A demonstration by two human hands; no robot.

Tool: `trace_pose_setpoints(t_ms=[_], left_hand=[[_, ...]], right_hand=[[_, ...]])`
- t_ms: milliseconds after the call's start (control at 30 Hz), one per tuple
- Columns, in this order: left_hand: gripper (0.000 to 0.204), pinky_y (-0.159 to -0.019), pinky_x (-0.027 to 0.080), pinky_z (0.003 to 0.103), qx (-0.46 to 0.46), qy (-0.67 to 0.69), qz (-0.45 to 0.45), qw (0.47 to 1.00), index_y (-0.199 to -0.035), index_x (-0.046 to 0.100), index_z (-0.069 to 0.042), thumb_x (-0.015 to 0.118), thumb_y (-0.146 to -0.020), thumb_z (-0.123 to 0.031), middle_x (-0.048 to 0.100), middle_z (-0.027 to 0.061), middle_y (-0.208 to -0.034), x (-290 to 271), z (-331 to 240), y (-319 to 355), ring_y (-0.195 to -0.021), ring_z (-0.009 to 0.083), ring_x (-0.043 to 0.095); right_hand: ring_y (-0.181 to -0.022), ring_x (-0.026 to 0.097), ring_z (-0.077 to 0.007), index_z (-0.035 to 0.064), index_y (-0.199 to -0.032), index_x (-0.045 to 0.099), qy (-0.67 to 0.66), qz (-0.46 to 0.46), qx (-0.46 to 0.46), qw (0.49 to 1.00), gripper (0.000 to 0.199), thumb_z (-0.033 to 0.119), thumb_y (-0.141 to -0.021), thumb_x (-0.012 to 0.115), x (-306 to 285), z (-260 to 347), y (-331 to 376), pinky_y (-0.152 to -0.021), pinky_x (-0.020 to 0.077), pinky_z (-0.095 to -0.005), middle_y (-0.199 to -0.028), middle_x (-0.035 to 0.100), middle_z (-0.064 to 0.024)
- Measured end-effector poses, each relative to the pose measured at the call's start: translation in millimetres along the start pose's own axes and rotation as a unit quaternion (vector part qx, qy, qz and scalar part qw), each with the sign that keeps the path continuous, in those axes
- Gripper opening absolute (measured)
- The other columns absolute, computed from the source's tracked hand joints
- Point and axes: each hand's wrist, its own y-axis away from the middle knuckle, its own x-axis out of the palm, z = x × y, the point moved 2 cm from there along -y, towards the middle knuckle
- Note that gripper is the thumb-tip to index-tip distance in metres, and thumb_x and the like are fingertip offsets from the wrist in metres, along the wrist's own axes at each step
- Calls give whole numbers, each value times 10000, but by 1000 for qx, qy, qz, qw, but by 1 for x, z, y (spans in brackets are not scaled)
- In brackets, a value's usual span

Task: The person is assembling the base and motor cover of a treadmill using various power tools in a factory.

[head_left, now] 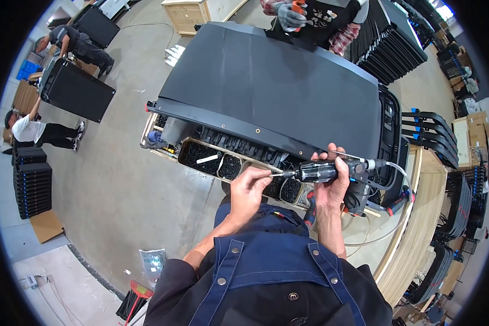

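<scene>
My right hand (331, 182) grips a black electric screwdriver (323, 171) held level, its cable trailing off to the right. The bit points left toward my left hand (250, 187), whose fingertips pinch a small screw (271, 175) at the bit's tip. Both hands hover over a wooden tray (186, 142) of round cups filled with black screws, just in front of a large black panel (271, 81) lying flat on the bench.
A person in grey gloves (290, 16) stands at the panel's far side holding an orange tool. Stacks of black parts (388, 43) sit at the back right and left (32, 182). Two other people work on black cabinets (79, 89) at the far left. A curved wooden bench edge (418, 217) runs on my right.
</scene>
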Motion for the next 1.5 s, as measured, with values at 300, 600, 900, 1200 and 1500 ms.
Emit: trace_pose_setpoints(t_ms=[300, 600, 900, 1200, 1500], left_hand=[[232, -778, 598, 295, -319, 238, 96, 912, -1154, 646, 22, 693, -969, -110, 704, 99, -944, -19, 49, -55, -834, 165, 695], [344, -569, 472, 210, -402, 618, 22, 675, -1207, 632, -94, 538, -1052, -386, 537, -40, -746, 12, 102, -104, -659, 79, 519], [387, -555, 480, 217, -458, 535, -24, 709, -1051, 653, -103, 612, -995, -484, 535, -41, -733, 11, 103, -113, -638, 94, 534], [291, -559, 471, 222, -460, 547, -75, 696, -916, 614, -139, 619, -1017, -412, 559, -47, -713, 7, 95, -116, -628, 105, 561], [523, -748, 563, 345, -318, 253, -138, 903, -1182, 607, -65, 557, -1009, -557, 672, 53, -1021, -83, 114, -95, -876, 155, 665]], right_hand=[[-986, 677, -215, 58, -1294, 531, 99, -23, -85, 991, 475, 75, -858, 721, 15, -23, -13, -1022, 530, -470, -1257, 647, -150], [-1066, 678, -279, 54, -1241, 533, 392, 156, -187, 887, 510, 34, -805, 796, 79, -77, -55, -989, 537, -440, -1236, 656, -186], [-900, 658, -139, -23, -1135, 651, 444, 126, -201, 864, 320, -19, -824, 727, 126, -96, -92, -808, 550, -312, -1079, 692, -103], [-913, 694, -168, -17, -1146, 575, 425, 158, -209, 866, 403, -124, -781, 709, 124, -101, -76, -846, 588, -325, -1121, 707, -181], [-1008, 685, -238, 24, -1063, 633, 484, 442, -61, 753, 383, -86, -727, 781, 120, -108, -99, -911, 560, -392, -1095, 713, -157]])
